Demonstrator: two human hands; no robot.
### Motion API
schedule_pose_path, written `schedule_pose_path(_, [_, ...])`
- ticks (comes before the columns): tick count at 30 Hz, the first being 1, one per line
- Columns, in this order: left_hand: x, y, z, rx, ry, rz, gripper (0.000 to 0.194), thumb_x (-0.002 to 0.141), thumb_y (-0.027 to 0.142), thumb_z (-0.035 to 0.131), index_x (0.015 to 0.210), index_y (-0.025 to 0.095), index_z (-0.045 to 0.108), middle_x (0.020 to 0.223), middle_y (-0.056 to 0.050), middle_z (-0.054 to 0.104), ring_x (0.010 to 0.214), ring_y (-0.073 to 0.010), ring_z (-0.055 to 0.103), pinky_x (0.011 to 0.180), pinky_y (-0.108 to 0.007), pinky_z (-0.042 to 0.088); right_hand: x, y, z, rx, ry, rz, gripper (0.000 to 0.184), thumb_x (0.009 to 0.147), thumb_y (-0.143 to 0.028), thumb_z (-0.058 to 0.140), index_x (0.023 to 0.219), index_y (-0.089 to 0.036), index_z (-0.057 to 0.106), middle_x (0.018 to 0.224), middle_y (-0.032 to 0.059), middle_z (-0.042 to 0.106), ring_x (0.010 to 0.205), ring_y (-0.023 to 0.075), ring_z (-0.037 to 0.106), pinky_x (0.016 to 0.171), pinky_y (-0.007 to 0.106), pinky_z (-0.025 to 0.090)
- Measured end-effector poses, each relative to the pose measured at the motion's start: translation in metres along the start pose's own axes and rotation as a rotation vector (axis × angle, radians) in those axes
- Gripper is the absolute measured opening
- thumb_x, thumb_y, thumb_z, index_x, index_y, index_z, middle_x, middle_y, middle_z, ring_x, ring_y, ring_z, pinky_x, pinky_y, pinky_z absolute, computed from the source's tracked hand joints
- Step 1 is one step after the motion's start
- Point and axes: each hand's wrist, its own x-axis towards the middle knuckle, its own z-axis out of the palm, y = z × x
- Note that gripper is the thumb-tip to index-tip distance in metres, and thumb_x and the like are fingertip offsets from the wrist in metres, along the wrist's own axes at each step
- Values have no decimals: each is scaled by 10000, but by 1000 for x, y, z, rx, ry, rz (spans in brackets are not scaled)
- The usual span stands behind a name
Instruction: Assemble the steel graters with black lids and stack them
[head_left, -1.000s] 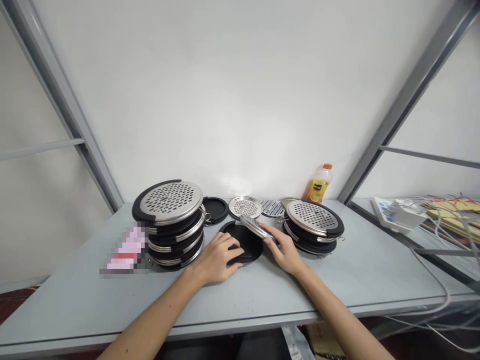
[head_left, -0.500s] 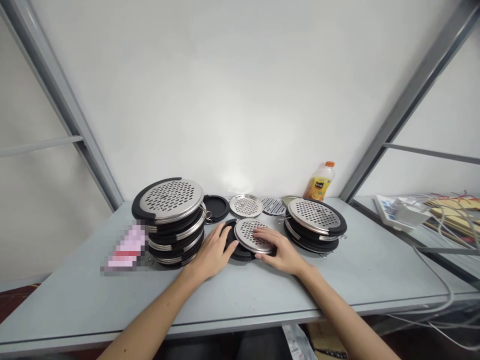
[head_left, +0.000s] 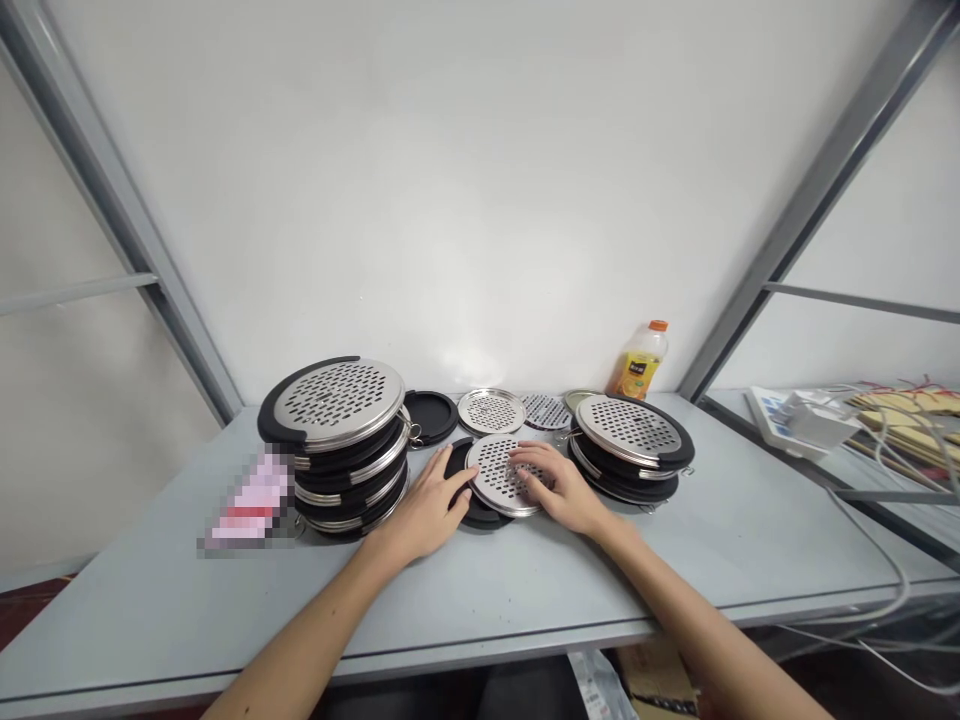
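Note:
A round perforated metal disc [head_left: 496, 472] lies overlapping a black round base [head_left: 478, 518] on the table, set a little to the right of it. At the base's left rim, my left hand [head_left: 429, 508] is curved around the side, with its index finger and thumb reaching towards the disc. My right hand [head_left: 564, 490] grips the disc's right side, its bent fingers lying across the holes. Its thumb is largely hidden. The black crescent edge of the base shows left of the disc.
Tall at left stands a stack of black-rimmed perforated discs [head_left: 341, 400]; a lower stack [head_left: 628, 435] is at right. Along the wall lie a black dish [head_left: 431, 418], loose perforated discs [head_left: 491, 412] and a juice bottle [head_left: 641, 362]. A white power strip [head_left: 795, 425] and cables sit far right.
My right hand has lowered the tilted disc flat over the black base, then shifted it slightly left and nearer me. My left hand's fingers have moved from inside the base to its left rim.

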Motion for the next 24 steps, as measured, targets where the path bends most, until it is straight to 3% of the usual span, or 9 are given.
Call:
schedule_pose_path(5, [2, 5, -3, 48, -50, -36, 360, 950, 325, 439, 1290, 244, 523, 1503, -125, 307, 1400, -324, 254, 1092, -529, 308, 20, 7, 0, -19, -121, -114, 257, 899, -312, 516, 1064, -209, 684, 1096, 101, 677, 1059, 253, 596, 954, 449, 452])
schedule_pose_path(14, [3, 5, -8, 48, -82, 8, 412, 939, 506, 432, 1227, 220, 500, 1487, -148, 318, 1408, -318, 235, 1085, -523, 313, 12, 19, -6, -13, 41, -44, 223, 900, -305, 524, 998, -199, 695, 1063, 102, 678, 1044, 254, 593, 951, 446, 447])
schedule_pose_path(18, [3, 9, -13, 47, -119, -33, 439, 936, 527, 421, 1242, 220, 494, 1506, -139, 290, 1410, -302, 237, 1096, -483, 311, 10, 21, -10, -55, -29, -26, 240, 902, -289, 511, 1048, -195, 677, 1087, 105, 669, 1032, 248, 599, 928, 438, 470])
schedule_pose_path(24, [1, 6, -14, 59, -183, -62, 724, 886, 614, 455, 1469, 240, 243, 1566, -107, 151, 1439, -276, 134, 1141, -443, 232, 9, 20, -9, -64, -126, -78, 263, 875, -305, 555, 1091, -197, 659, 1188, 117, 618, 1117, 257, 567, 985, 452, 444])
